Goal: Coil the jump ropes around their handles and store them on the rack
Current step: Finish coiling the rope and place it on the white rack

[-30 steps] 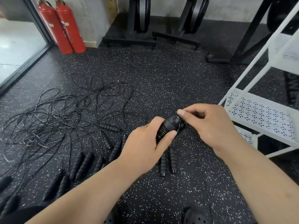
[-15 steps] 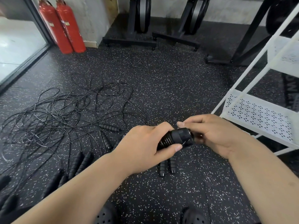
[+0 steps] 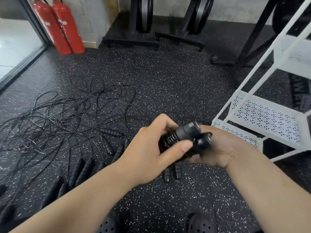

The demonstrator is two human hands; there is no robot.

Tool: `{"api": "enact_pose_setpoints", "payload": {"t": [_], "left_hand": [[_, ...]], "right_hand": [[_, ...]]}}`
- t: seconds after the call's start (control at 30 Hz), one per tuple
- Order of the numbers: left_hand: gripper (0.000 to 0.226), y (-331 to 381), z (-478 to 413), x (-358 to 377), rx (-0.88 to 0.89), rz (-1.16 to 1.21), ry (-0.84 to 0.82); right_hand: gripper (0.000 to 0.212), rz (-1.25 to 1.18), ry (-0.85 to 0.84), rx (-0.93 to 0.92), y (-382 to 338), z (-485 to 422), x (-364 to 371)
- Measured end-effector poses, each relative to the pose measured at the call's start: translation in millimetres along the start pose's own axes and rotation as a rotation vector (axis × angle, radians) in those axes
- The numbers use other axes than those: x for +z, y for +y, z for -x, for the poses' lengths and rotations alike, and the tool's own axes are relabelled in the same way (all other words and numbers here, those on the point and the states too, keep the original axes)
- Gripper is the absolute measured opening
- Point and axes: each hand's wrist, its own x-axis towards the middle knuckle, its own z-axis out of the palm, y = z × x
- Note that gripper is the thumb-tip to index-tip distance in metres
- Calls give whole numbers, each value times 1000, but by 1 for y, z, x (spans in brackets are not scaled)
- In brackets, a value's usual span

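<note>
A coiled jump rope [image 3: 186,134], black, with its cord wound round the two handles, is held above the floor at centre. My left hand [image 3: 151,148] grips it from the left, thumb across the wound cord. My right hand [image 3: 217,147] cups its handle ends from the right and below. Several more black handles [image 3: 84,167] lie in a row on the floor below my left arm, their thin cords tangled in a loose pile [image 3: 55,120] to the left. The white rack [image 3: 262,115] stands at the right, its perforated lower shelf just beyond my right hand.
Two red fire extinguishers [image 3: 58,26] stand at the back left by a glass door. Black exercise machine bases [image 3: 131,41] and a black frame line the back wall. My dark shoes [image 3: 200,224] show at the bottom edge. The floor is speckled black rubber.
The bundle has dropped lower and swung towards the rack. My right hand turned from pinching on top to cupping the handle ends from below.
</note>
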Motion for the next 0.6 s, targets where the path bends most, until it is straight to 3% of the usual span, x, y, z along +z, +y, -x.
{"api": "enact_pose_setpoints", "payload": {"t": [0.07,0.2,0.33,0.43,0.5,0.6], "left_hand": [[35,6,-4,6,-137,280,67],[49,10,-14,15,-316,647,127],[52,13,-19,20,-427,721,190],[53,12,-25,17,-513,725,333],[52,9,-29,15,-528,694,395],[52,9,-33,16,-548,658,435]], "right_hand": [[56,-60,47,-72,2,-5,11],[36,-99,201,-241,3,-11,36],[32,-17,483,-504,3,-10,42],[36,438,714,-737,11,-11,45],[31,561,739,-775,18,-15,48],[29,452,736,-703,22,-19,52]]}}
